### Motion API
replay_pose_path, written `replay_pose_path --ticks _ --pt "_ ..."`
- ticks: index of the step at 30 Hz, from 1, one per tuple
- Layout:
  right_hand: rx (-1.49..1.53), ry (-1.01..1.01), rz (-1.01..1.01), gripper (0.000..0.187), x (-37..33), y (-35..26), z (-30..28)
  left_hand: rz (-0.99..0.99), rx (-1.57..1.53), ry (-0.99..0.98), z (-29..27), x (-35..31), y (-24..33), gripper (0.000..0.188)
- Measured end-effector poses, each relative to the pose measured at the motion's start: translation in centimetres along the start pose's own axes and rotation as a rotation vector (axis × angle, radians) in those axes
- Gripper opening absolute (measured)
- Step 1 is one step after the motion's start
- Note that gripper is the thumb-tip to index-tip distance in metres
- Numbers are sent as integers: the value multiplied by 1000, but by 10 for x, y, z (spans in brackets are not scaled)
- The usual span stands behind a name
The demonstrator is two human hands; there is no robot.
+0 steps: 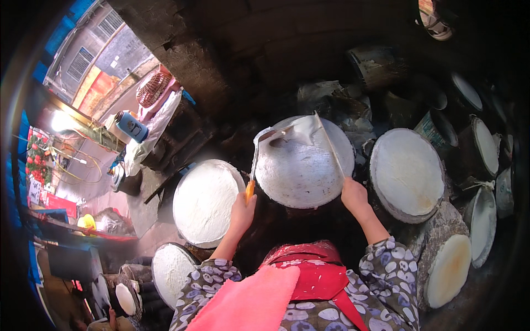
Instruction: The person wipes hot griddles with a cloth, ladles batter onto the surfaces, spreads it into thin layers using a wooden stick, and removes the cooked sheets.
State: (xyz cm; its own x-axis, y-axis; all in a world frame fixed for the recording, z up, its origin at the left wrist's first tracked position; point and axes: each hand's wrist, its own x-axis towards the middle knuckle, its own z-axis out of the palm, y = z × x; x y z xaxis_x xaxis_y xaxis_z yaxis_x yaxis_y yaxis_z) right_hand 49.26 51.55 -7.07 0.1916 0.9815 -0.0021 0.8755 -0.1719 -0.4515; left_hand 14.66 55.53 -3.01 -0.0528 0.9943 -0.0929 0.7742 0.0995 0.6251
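In front of me is a round, flat pan [301, 179] with a greyish, streaked surface. A thin whitish sheet [305, 131], partly folded, lies or hangs over its far part; I cannot tell how much of it touches the pan. My left hand [240, 214] is closed around the orange handle of a thin-bladed scraper [250, 188], whose far end reaches the sheet's left side. My right hand [356, 198] grips a slim stick [331, 146] slanting up along the sheet's right edge. Whether the sheet is attached to either tool is unclear.
White-coated round pans flank the middle one, left [207, 201] and right [407, 174]. A browned round [450, 270] sits at lower right, another white one [172, 273] at lower left. Several lids and pots crowd the right. A blue can [131, 127] and woven basket [153, 89] stand left.
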Motion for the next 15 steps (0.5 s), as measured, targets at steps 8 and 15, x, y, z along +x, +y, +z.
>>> replay_pose_path --ticks 8,15 --pt "-61 -167 -194 18 12 -5 -16 -122 -149 -24 4 -33 -34 39" --pt "-113 -282 -252 15 25 2 -3 -332 -518 -97 -14 -67 11 29"
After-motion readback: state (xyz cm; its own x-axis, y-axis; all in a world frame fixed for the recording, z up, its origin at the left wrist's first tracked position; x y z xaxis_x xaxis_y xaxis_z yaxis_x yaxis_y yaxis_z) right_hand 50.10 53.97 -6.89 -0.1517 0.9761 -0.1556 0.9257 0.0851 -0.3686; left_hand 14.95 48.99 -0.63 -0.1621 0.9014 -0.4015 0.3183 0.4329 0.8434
